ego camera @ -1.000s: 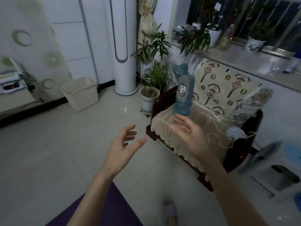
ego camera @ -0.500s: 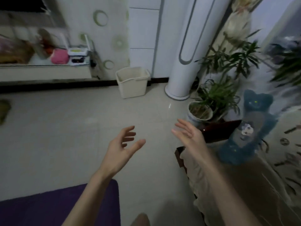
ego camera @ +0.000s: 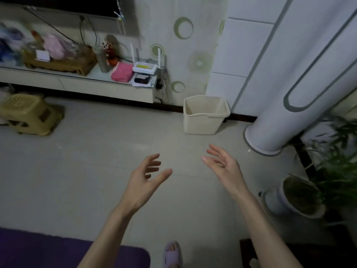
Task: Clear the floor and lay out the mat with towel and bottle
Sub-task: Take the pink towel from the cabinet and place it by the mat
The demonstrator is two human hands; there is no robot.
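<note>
- The left hand (ego camera: 144, 180) and right hand (ego camera: 224, 167) are held apart, fingers loosely spread, grasping nothing.
- The dark purple mat (ego camera: 48, 250) lies below-left of the left hand, well nearer than the cream plastic waste bin (ego camera: 204, 115), untouched.
- The bin stands upright and open-topped beyond both hands.
- Pale tiled floor (ego camera: 87, 171) stretches from bin to hands; a yellow plastic stool (ego camera: 29, 113) stands far left of the bin.

Dim, bluish indoor light (no hard shadows), motion blur at left, wide-angle bending at the edges.
</note>
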